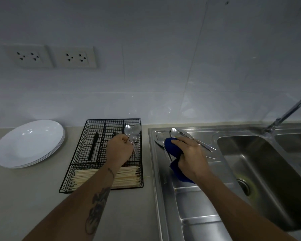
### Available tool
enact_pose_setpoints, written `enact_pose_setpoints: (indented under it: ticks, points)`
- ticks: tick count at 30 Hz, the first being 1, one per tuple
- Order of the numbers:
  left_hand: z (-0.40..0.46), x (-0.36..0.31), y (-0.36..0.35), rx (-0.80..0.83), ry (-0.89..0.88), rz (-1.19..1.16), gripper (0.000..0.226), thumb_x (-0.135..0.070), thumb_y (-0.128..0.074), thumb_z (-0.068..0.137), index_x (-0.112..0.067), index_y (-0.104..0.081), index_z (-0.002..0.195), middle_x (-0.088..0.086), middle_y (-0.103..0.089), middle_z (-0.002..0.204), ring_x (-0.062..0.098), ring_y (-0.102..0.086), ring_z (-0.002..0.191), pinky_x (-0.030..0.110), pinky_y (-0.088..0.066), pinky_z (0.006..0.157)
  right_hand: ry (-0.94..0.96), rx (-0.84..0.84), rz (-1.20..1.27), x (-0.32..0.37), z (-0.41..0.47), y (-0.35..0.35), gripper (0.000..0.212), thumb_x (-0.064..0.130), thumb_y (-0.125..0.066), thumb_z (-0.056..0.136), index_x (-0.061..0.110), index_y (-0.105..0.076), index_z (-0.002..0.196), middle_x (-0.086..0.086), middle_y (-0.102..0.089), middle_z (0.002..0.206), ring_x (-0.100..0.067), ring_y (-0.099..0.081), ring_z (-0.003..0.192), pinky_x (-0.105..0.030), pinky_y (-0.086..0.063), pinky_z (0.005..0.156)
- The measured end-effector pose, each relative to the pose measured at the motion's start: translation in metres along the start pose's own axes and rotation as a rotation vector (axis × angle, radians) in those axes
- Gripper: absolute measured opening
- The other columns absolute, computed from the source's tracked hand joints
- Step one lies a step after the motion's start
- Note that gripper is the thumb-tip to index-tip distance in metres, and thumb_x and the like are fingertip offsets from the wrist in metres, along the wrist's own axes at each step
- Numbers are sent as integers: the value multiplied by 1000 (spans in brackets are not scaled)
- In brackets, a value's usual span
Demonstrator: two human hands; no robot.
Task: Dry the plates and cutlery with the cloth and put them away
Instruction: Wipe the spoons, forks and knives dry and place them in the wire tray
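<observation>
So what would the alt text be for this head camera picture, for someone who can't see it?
A person's left hand lowers a spoon into a black wire cutlery tray while the right hand holds a blue cloth over cutlery on a steel sink drainboard. White plates sit stacked at left.

We found bare counter (pixel 33 197) along its front edge. Stacked plates (pixel 28 143) and the wire tray (pixel 73 171) blocked its back edge.

Two wall sockets (pixel 52 57), tap (pixel 285 115), chopsticks (pixel 125 178) in basket's front compartment
</observation>
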State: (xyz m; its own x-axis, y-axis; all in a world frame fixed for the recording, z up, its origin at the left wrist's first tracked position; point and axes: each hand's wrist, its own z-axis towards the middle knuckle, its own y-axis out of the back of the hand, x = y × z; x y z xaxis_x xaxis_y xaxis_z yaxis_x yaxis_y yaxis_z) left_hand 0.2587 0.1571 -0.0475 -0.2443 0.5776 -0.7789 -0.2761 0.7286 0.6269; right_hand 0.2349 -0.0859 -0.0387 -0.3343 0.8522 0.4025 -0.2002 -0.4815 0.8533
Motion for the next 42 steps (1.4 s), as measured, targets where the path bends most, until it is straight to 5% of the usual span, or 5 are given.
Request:
enact_pose_setpoints:
  ticks: [10, 16, 27, 35, 42]
  points:
    - [33, 15, -37, 80, 26, 64, 45, 4, -60, 80, -19, -63, 118, 10, -60, 104, 25, -63, 78, 24, -42, 50, -19, 74, 43, -1, 22, -21, 64, -8, -59, 70, 13, -60, 130, -6, -55, 132, -31, -55, 113, -46, -53, 87]
    - [35, 15, -46, 178, -60, 285, 16, -3, -62, 81, -9, -62, 96, 7, -64, 90, 17, -61, 72, 27, -50, 56, -22, 108, 45, -8, 21, -26, 64, -7, -59, 72, 15, -57, 133, -7, -49, 137, -32, -52, 117, -45, -52, 91]
    - [34, -30, -62, 203, -246, 360, 25, -8, -53, 84, -13, -68, 103, 2, -65, 106, 19, -61, 93, 32, -53, 78, -147, 62, 4, -58, -5, 7, 60, -9, -59, 69, 13, -63, 125, -8, -60, 124, -33, -60, 104, -44, -55, 87]
    - [39, -83, -141, 358, -172, 320, 23, -6, -51, 79, -17, -64, 64, 0, -64, 74, 19, -63, 72, 26, -47, 61, -175, 71, 24, -100, -12, 37, 60, -7, -58, 72, 17, -62, 126, -3, -60, 122, -24, -59, 102, -35, -52, 88]
    - [76, -91, -184, 272, -89, 379, 13, -10, -53, 83, -11, -66, 82, 7, -69, 90, 22, -63, 74, 27, -48, 61, -120, 118, 52, -126, -4, 33, 64, -7, -56, 68, 17, -63, 127, -3, -59, 125, -25, -57, 109, -30, -49, 93]
